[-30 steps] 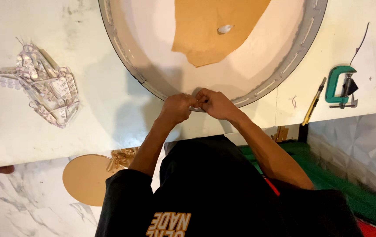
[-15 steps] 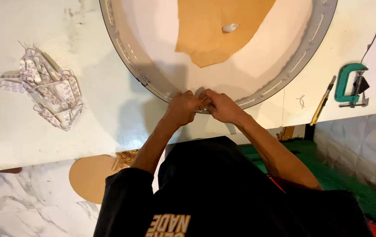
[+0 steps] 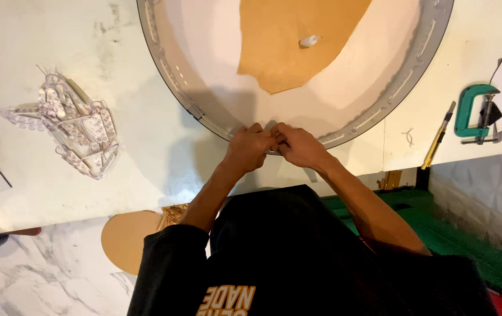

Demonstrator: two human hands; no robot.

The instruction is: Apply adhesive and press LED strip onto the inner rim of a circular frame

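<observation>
I had both hands together at the near edge of the big round tray, where its grey metal rim came closest to my body. My left hand and right hand were closed, fingertips meeting, pinching something small against the rim; what it was I could not tell, as my fingers covered it. Working at the nearest point of the circle let me keep my elbows in and press from both sides at once. The rim carried a row of pale strips along its inner wall, and the pinch sat in line with them.

Inside the tray lay a tan sheet with a small white piece on it, well apart from my hands. On the table to my left sat a tangled bundle of clear-and-white modules, out of easy reach. To my right lay a yellow-handled knife and a green C-clamp, both away from the rim. Nothing stood between my hands and the tray; only my own fingers hid the join.
</observation>
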